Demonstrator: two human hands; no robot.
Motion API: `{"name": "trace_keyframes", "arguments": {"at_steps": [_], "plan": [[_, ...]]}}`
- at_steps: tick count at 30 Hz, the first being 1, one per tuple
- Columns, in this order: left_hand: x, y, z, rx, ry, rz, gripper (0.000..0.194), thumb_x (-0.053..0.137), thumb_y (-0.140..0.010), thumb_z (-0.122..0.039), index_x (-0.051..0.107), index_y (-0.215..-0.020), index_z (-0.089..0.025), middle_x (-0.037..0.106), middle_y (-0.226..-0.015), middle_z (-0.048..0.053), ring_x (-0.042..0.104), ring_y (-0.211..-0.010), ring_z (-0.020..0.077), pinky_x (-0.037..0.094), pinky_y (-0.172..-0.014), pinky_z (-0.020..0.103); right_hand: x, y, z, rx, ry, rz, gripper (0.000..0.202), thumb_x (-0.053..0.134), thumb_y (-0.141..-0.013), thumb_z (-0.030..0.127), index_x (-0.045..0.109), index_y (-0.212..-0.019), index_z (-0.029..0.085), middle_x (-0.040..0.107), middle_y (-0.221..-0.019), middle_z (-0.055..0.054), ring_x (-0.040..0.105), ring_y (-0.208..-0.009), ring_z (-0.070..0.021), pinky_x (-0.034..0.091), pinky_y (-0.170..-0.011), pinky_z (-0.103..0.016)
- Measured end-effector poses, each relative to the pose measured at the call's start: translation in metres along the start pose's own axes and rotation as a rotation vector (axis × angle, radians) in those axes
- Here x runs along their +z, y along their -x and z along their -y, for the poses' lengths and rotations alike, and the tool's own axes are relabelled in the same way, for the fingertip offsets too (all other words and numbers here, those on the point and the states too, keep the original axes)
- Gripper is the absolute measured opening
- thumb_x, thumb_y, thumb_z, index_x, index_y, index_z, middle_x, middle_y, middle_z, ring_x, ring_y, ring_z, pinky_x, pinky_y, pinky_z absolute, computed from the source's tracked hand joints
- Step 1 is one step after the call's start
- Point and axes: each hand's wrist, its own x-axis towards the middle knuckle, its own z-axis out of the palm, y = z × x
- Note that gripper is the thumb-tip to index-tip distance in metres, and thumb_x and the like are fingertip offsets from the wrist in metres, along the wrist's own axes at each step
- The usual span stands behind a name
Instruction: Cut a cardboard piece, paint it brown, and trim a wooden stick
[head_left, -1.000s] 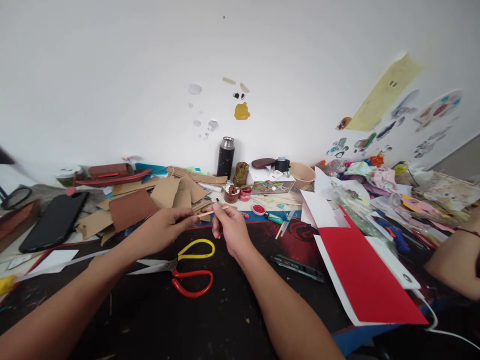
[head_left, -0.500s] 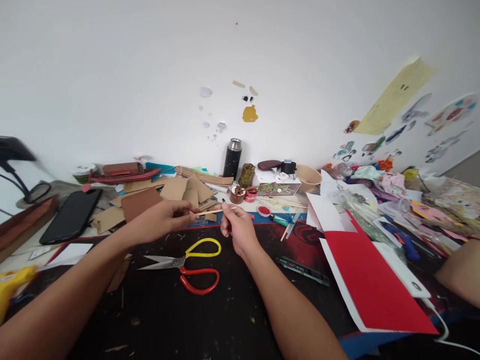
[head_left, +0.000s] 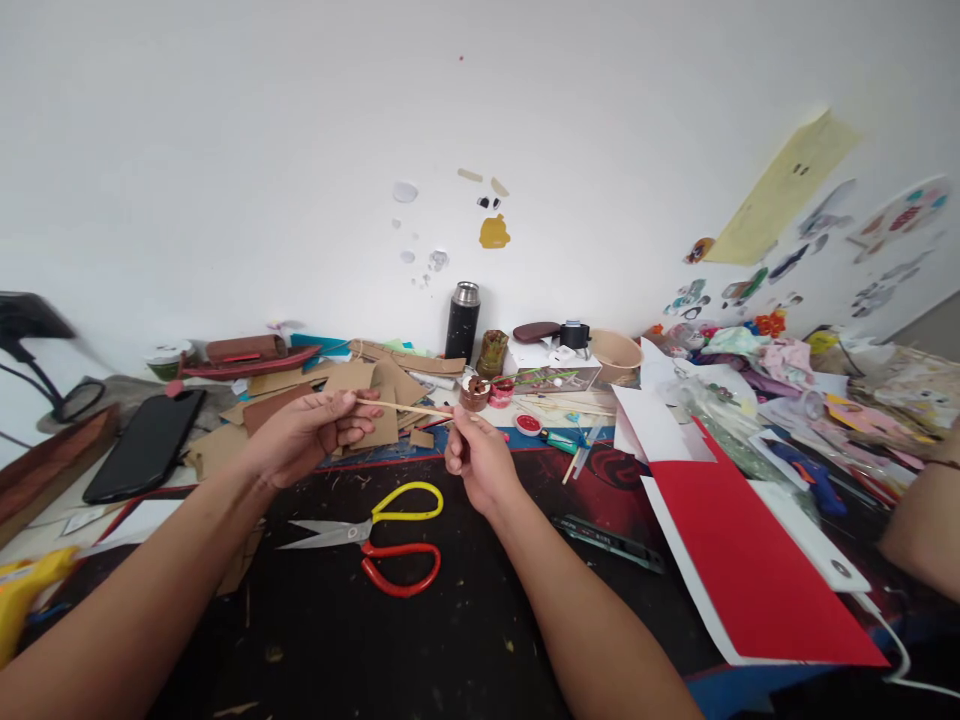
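Note:
A thin wooden stick (head_left: 405, 407) spans the gap between my hands, above the far part of the dark mat. My left hand (head_left: 313, 430) pinches its left end between thumb and fingertips, the other fingers loosely curled. At the opposite end my right hand (head_left: 480, 455) grips it, fingers folded in. Scissors (head_left: 367, 535) with one yellow and one red handle lie open on the mat just below, blades pointing left. A green-grey utility knife (head_left: 609, 541) lies to the right of my right forearm.
Cardboard scraps (head_left: 382, 390) and a black thermos (head_left: 463, 322) stand behind my hands. Red paper (head_left: 772, 560) covers the right side, beside a white power bank (head_left: 814, 540). A phone (head_left: 145, 445) and a yellow glue gun (head_left: 30, 590) are at left. Another person's arm (head_left: 926, 520) shows at far right.
My left hand has moved left and slightly up, turning its fingers upward, so more of the stick shows between the hands. My right hand stays nearly in place.

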Motion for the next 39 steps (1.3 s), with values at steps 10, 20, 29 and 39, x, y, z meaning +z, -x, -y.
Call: {"name": "trace_keyframes", "arguments": {"at_steps": [10, 20, 29, 39], "plan": [[0.005, -0.003, -0.006, 0.085, 0.061, -0.152, 0.025, 0.051, -0.102, -0.005, 0.076, -0.100, -0.009, 0.081, -0.082, 0.010, 0.076, -0.069, 0.0126, 0.061, -0.066, 0.015, 0.001, -0.002, 0.009, 0.078, -0.129, -0.017, 0.057, 0.073, -0.086, 0.071, 0.076, -0.094, 0.015, 0.046, -0.050, 0.007, 0.036, -0.040, -0.0086, 0.022, -0.043, -0.024], [0.011, -0.001, -0.004, 0.053, 0.058, -0.180, 0.020, 0.057, -0.097, -0.001, 0.076, -0.098, -0.008, 0.082, -0.082, 0.011, 0.077, -0.068, 0.0135, 0.063, -0.066, 0.016, -0.001, -0.004, 0.006, 0.091, -0.172, -0.008, 0.052, 0.077, -0.085, 0.067, 0.076, -0.093, 0.016, 0.045, -0.051, 0.008, 0.035, -0.041, -0.0081, 0.024, -0.045, -0.024], [0.014, -0.001, -0.002, 0.035, 0.078, -0.172, 0.027, 0.050, -0.099, -0.001, 0.076, -0.098, -0.007, 0.081, -0.082, 0.010, 0.076, -0.066, 0.0127, 0.063, -0.065, 0.017, 0.000, -0.003, 0.008, 0.100, -0.179, -0.025, 0.052, 0.075, -0.086, 0.068, 0.074, -0.090, 0.016, 0.043, -0.052, 0.009, 0.034, -0.041, -0.0078, 0.024, -0.045, -0.024], [0.022, 0.003, 0.004, -0.015, 0.124, -0.130, 0.012, 0.071, -0.088, -0.002, 0.076, -0.096, -0.009, 0.079, -0.080, 0.009, 0.076, -0.066, 0.0140, 0.063, -0.064, 0.016, -0.004, -0.007, 0.011, 0.068, -0.196, -0.065, 0.051, 0.073, -0.088, 0.069, 0.069, -0.084, 0.018, 0.039, -0.052, 0.009, 0.030, -0.041, -0.0072, 0.020, -0.044, -0.023]]}}
